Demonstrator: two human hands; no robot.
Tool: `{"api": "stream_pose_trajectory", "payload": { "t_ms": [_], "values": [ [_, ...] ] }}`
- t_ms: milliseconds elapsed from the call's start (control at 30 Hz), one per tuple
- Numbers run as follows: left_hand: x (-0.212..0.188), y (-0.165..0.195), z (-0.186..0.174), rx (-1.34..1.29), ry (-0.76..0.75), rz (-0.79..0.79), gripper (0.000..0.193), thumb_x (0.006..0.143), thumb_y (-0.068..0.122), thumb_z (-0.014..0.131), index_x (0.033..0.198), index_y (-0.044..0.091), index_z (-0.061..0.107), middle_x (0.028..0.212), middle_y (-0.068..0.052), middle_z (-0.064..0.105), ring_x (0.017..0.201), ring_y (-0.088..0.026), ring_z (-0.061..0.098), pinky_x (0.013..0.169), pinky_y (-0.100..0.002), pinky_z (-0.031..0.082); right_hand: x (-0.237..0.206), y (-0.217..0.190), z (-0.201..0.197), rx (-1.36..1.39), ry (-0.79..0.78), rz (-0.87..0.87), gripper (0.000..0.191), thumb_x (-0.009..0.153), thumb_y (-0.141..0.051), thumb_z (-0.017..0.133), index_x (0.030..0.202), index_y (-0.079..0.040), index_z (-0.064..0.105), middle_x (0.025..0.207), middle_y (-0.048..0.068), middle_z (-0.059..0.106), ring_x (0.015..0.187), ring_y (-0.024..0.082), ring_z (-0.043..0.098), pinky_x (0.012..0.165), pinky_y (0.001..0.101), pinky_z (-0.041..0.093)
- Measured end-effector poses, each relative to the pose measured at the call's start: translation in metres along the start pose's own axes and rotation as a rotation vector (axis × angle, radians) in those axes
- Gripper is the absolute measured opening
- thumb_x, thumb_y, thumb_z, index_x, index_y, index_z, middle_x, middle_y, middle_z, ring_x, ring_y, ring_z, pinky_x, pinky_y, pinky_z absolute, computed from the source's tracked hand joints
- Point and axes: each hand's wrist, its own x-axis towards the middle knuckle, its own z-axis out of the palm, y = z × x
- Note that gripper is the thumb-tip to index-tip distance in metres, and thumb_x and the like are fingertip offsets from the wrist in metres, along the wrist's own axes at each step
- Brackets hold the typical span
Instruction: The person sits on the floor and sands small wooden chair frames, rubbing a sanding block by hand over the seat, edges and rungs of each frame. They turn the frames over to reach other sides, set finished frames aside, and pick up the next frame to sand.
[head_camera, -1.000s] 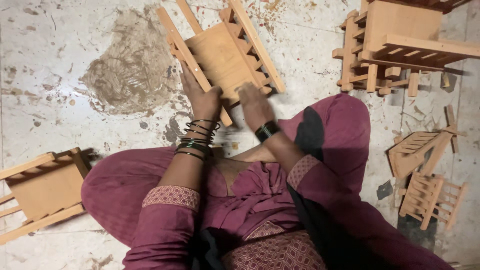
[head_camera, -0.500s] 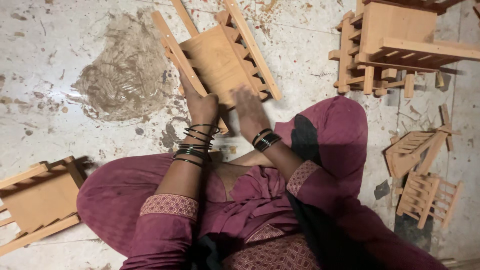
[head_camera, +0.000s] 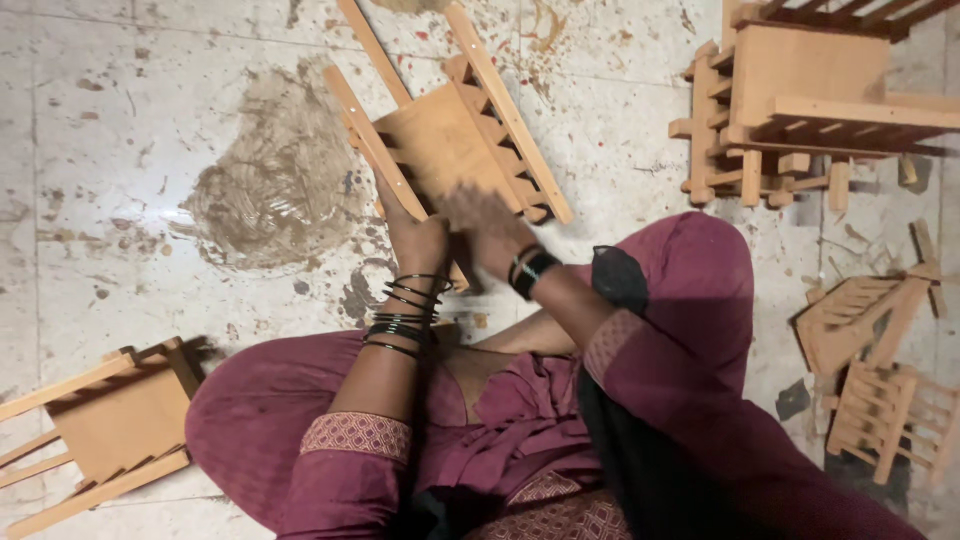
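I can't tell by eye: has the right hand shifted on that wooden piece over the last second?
Yes. The right hand has moved up onto the wooden frame, away from the maroon knee.

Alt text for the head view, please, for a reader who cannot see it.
Seated on a stained floor, a person holds a small wooden slatted frame: left hand on its rail, right hand blurred against its panel. Similar wooden pieces lie around.
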Motion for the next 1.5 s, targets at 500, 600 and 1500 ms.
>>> {"api": "stream_pose_trajectory", "payload": {
  "t_ms": [500,600,1500],
  "values": [
    [0.010,0.017,-0.003,-0.114,-0.061,-0.013,0.113,0.057,-0.017,0.051,0.162,0.008,0.013,0.150,-0.018,0.044,0.132,-0.028,0.054,0.104,-0.033,0.052,0.100,-0.020,-0.051,0.185,0.048,-0.055,0.055,0.107,-0.024,0.040,0.160,-0.017,0.028,0.170,0.007,0.021,0.159,0.024,0.012,0.128,0.0446,0.017],
    [0.013,0.015,-0.003,-0.103,-0.061,0.018,0.111,0.061,-0.017,0.049,0.163,0.007,0.014,0.149,-0.019,0.048,0.136,-0.030,0.054,0.110,-0.034,0.049,0.067,-0.016,-0.038,0.121,0.049,-0.069,0.057,0.104,-0.021,0.040,0.159,-0.015,0.029,0.170,0.008,0.022,0.159,0.024,0.014,0.128,0.0451,0.018],
    [0.018,0.005,-0.004,0.095,-0.007,-0.012,0.107,0.064,-0.012,0.053,0.161,0.002,0.013,0.165,-0.024,0.028,0.154,-0.034,0.029,0.124,-0.033,0.024,0.069,-0.005,-0.035,-0.158,-0.084,0.222,0.081,0.089,-0.013,0.049,0.157,0.010,0.011,0.166,0.029,0.010,0.155,0.042,0.009,0.126,0.0476,0.012]
  ]
}}
